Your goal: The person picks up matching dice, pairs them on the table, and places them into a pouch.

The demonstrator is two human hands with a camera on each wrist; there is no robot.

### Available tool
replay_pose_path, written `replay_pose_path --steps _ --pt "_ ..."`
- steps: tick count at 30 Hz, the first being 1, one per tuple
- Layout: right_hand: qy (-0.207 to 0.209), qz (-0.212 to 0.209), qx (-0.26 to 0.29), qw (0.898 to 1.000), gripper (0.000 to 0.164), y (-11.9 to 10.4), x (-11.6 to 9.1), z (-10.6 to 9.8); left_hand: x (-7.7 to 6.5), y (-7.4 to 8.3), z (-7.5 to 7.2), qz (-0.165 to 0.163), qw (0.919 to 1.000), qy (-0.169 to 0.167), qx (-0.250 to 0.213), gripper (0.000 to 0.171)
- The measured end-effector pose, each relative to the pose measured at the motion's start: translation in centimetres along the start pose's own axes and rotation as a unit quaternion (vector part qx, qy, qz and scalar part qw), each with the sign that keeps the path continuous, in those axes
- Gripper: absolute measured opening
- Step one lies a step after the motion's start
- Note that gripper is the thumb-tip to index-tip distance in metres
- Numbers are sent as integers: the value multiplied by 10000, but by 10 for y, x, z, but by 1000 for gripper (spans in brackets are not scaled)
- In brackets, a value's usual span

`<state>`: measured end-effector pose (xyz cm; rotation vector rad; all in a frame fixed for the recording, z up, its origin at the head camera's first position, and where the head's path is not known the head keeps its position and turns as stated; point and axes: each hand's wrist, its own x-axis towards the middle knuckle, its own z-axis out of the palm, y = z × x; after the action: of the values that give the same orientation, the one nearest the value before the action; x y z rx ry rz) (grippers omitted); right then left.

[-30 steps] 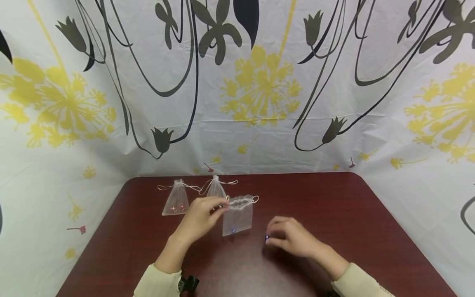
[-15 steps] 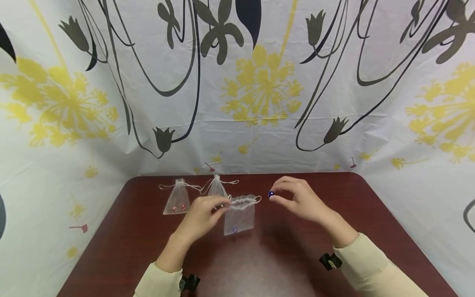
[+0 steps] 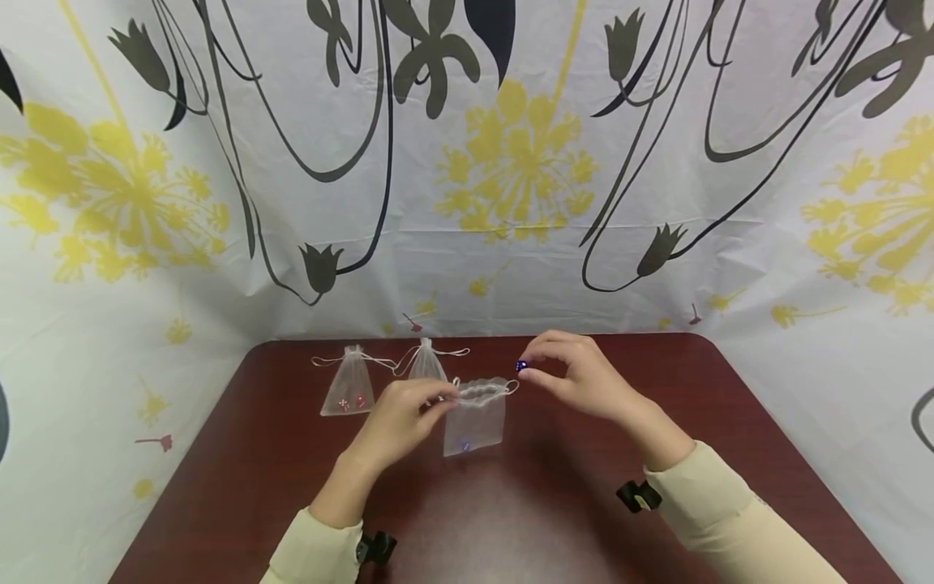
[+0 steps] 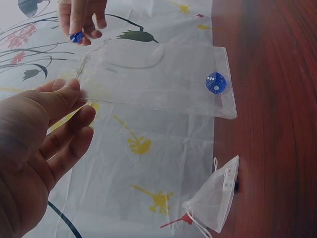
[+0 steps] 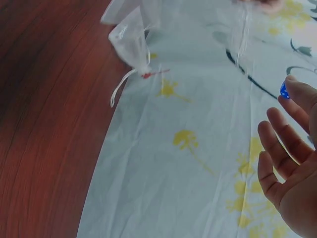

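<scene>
My left hand (image 3: 401,418) pinches the top edge of a sheer white drawstring bag (image 3: 474,422) between thumb and fingers, holding it upright with its mouth gaping. Through the mesh a blue die (image 4: 216,83) with white pips shows in the bag's bottom. To the right and slightly above the bag's mouth, my right hand (image 3: 584,377) pinches a second blue die (image 3: 521,366) between thumb and fingertip. That die is apart from the bag. In the right wrist view the other fingers (image 5: 282,144) of this hand are loosely spread.
Behind my left hand stand two more drawn-up mesh bags, a left bag (image 3: 349,381) with red dice in it and a right bag (image 3: 426,361) partly hidden by the hand. A patterned white cloth (image 3: 525,284) hangs behind the dark red table (image 3: 657,381).
My right hand has lifted the second blue die off the table, then moved left towards the bag's mouth. My left hand keeps its hold on the bag, almost unmoved.
</scene>
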<state>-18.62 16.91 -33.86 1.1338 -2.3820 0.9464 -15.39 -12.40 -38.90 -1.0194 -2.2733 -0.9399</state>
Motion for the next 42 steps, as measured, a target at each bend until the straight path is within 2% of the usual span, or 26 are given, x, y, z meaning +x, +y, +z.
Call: replay_pose_path --steps 7,14,19,24,27,30,32,34,37,39,42 --pt "-159 -330 213 9991 8 -13 13 17 4 3 3 139 9999 40 -19 14" --pt "-386 -296 392 9980 8 -21 18 27 6 7 4 84 9999 -14 -111 13" --pt "-580 -86 368 9976 20 -19 13 27 5 8 4 91 9997 11 -208 14" --pt "-951 180 -34 9953 36 -13 6 21 4 8 2 87 9997 81 -226 13" --pt "-1314 245 -208 9908 32 -10 3 19 3 8 1 62 9996 143 -236 12" --pt "-1518 185 -139 9881 19 -8 2 18 2 8 0 3 9994 225 -262 14" --pt "-1528 79 -62 9882 13 -7 1 19 3 8 -2 -92 9993 196 -296 21" --pt "-1468 -55 12 9892 10 -6 2 19 3 9 -4 -200 9993 106 -295 34" --pt "-1322 -220 51 9910 9 -6 2 18 4 7 -8 -285 9993 -138 -222 45" --pt "-1216 -291 73 9921 8 -6 2 18 4 6 -9 -199 9995 -222 -131 40" --pt "-1111 -322 122 9932 7 -5 1 17 5 4 -11 -3 9999 -153 40 19"
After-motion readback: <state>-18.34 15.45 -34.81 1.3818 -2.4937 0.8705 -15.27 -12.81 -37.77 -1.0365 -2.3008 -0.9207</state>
